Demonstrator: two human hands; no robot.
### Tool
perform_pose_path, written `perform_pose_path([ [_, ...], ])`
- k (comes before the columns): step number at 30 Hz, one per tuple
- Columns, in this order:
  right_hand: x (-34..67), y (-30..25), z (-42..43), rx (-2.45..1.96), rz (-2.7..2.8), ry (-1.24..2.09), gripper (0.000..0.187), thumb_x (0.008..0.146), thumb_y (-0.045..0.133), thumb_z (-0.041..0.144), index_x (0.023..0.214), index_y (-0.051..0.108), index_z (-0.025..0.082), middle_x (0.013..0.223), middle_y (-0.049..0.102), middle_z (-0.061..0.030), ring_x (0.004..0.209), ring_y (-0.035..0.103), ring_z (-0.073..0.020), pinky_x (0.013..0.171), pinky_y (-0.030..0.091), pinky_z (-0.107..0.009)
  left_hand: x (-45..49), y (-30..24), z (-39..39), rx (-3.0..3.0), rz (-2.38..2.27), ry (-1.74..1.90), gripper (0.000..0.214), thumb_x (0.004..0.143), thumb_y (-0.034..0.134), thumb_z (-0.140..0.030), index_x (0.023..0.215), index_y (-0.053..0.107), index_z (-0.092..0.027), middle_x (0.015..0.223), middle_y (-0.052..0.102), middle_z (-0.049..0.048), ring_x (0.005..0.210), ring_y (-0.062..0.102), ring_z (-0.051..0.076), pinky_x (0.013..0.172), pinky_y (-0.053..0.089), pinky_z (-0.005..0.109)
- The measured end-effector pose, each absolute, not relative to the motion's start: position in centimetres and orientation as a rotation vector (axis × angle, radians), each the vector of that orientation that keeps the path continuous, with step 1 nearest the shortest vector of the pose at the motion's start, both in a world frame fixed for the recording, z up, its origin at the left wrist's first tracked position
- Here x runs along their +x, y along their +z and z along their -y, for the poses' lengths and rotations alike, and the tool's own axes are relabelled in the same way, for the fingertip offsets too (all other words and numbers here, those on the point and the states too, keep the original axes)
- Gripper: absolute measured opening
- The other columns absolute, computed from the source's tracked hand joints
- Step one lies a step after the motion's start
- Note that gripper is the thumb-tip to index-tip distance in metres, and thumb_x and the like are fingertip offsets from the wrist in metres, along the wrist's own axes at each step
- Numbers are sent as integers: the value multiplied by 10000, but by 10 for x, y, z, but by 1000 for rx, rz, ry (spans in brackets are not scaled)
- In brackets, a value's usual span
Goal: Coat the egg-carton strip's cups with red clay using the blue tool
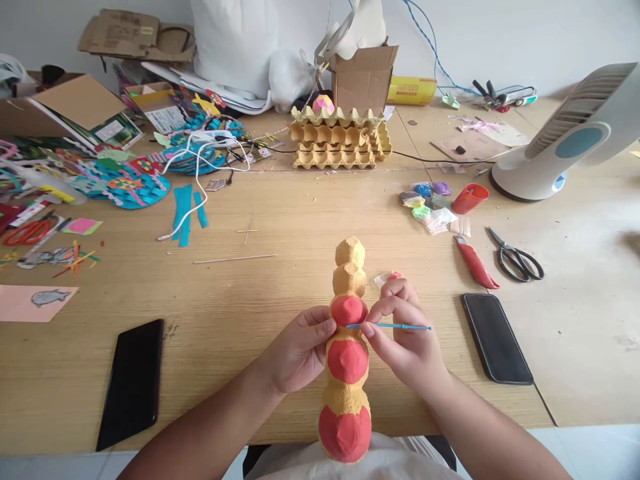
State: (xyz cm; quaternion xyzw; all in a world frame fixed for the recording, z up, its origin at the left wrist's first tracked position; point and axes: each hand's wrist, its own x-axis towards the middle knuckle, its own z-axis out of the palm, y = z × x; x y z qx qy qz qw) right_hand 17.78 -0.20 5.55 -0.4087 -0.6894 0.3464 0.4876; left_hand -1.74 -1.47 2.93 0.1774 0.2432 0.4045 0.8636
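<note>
A strip of yellow egg-carton cups [349, 347] lies lengthwise in front of me, its near end over the table edge; three nearer cups are painted red, the far two are bare yellow. My left hand [300, 350] is closed on the strip's left side beside the third cup. My right hand [405, 333] pinches a thin blue stick [395, 326] held level, its left tip touching that red cup. A small pink-and-white thing [387, 277] lies just behind my right fingers.
Two black phones [131, 382] [496, 337] lie left and right of me. A red utility knife [475, 262], scissors [517, 259], a red cup [469, 198] and small bags sit to the right, a white fan [575, 133] beyond. Stacked egg trays [340, 140] and craft clutter fill the back and left.
</note>
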Motion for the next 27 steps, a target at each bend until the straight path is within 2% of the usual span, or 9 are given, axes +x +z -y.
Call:
perform_pose_path([
  [5,176,55,2,-971,1676,804,124,865,714,159,820,646,253,897,451,-16,893,492,-215,912,400,-443,-16,30,13,349,-516,854,250,862,789,-291,1051,782,-127,917,778,58,796,699,113,749,544,199],
  [13,177,52,1,-952,1695,753,126,872,725,154,844,657,256,899,462,-19,876,478,-211,914,394,-450,-15,28,12,337,-555,872,236,838,809,-303,1014,788,-148,901,775,46,771,688,119,736,543,206],
  [15,178,50,0,-940,1660,852,111,888,719,181,837,655,256,909,474,-23,898,482,-216,909,389,-442,-15,28,11,336,-572,884,238,824,821,-306,994,787,-144,889,766,43,766,677,118,730,536,206],
  [20,178,44,-5,-833,1339,1336,160,942,687,319,811,626,252,930,496,-29,895,490,-212,812,414,-386,-15,27,8,326,-606,928,249,814,830,-314,976,781,-131,852,739,31,720,643,97,676,506,180],
  [27,173,44,-5,-841,1254,1368,151,932,713,295,802,650,249,973,525,-36,931,526,-209,854,432,-381,-14,23,7,353,-605,931,265,845,799,-310,1052,776,-147,971,758,55,809,663,120,749,518,207],
])
